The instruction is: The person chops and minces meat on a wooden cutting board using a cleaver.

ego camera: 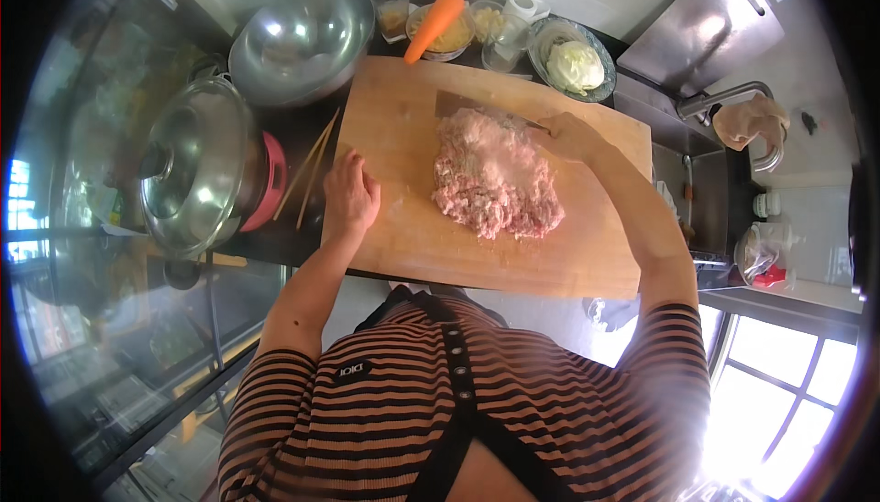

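A mound of minced raw meat (pixel 498 175) lies on a large wooden cutting board (pixel 598 241). My right hand (pixel 567 137) grips the handle of a cleaver (pixel 450 103) at the far right side of the meat. Its blade stretches left along the far edge of the mound, and meat partly covers it. At the board's left edge rests my left hand (pixel 350 192), holding nothing, with its thumb apart from the fingers. Just left of that hand, a pair of wooden chopsticks (pixel 313 161) lies on the dark counter.
Left are a lidded pot (pixel 199 165) and a steel bowl (pixel 302 41). Behind the board stand a carrot (pixel 434 26) on a bowl (pixel 447 55), glasses (pixel 390 10) and a cabbage (pixel 576 67) on a plate. A sink (pixel 708 186) with a faucet (pixel 694 106) is right.
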{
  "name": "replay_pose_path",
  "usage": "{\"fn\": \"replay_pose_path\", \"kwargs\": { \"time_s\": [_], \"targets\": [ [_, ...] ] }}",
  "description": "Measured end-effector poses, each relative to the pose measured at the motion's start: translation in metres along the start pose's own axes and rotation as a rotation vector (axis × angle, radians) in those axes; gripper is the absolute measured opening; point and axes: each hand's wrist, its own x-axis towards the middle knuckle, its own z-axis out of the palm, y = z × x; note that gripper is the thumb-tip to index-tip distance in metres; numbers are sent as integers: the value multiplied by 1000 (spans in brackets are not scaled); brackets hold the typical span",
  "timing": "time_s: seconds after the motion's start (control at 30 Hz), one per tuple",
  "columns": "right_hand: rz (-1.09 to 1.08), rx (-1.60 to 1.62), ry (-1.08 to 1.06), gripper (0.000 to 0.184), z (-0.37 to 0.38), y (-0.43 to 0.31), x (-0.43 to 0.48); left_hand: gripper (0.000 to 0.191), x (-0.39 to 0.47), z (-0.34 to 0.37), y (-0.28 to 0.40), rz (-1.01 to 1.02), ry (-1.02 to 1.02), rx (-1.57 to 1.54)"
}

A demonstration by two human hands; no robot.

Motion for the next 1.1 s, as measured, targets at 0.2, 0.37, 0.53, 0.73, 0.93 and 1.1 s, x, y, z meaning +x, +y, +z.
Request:
{"fn": "replay_pose_path", "kwargs": {
  "time_s": [0.2, 0.37, 0.53, 0.73, 0.93, 1.1],
  "targets": [
    [-90, -486, -207, 21, -12, -43, -67, 32, -3, 3, -3, -12, 6, -6],
    [47, -492, -118, 13, 19, -53, -122, 31, -4, 4, -3, -31, -16, -41],
    [143, -294, 149, 15, -5, -102, -133, 31, -5, 3, -4, -63, -52, -64],
    [375, 295, 688, 23, 9, -193, -104, 31, -6, 0, -7, -50, -5, 4],
    [434, -39, 227, 27, 122, -95, -122, 31, -2, 3, 1, -82, -128, -97],
    [535, 231, 407, 30, 2, -198, -110, 28, -6, 2, -8, -69, -25, -45]
  ]
}}
